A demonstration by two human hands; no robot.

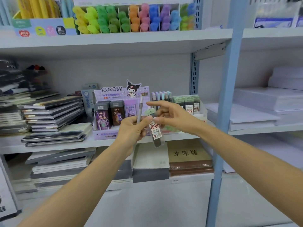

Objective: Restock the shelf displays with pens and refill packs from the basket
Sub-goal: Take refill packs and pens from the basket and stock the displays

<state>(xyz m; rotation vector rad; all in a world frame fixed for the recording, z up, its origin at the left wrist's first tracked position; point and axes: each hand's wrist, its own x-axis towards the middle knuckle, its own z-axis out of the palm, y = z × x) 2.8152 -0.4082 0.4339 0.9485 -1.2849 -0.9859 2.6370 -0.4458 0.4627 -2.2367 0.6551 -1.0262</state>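
- Left hand (132, 130) has its fingers curled round a slim grey pen (139, 112) held upright, with the thumb tip reaching toward the pack beside it.
- Right hand (172, 117) pinches the top of a slim dark refill pack with a pale green header tab and a red-and-white label (157, 133). Its index finger (154, 104) sticks out straight and the rest are loosely bent.
- The pack hangs tilted between the two hands, in the air in front of the white shelf board (65, 145) and not yet placed. The basket is not in view.
- Risk: it is only a fingertip pinch at one end, so the pack could slip or swing out during a handover and drop to the lower shelf.
- Risk: the left hand is busy with the pen, so loosening it to help with the pack could let the pen go.
- Risk: wrong slot. The purple KUROMI cardboard display box (108, 94) is directly behind the hands, while the matching green-topped packs in a white tray (186, 102) sit further right.
- Risk: reaching into that tray could knock over upright packs or the pastel pens (161, 95) just beside it.
- The blue steel shelf upright (224, 95) crowds the tray's right side.
- Stacked dark notebooks (52, 115) are on the left, white paper reams (262, 102) on the right.
- Coloured highlighters in a divided box (131, 18) are on the shelf above.
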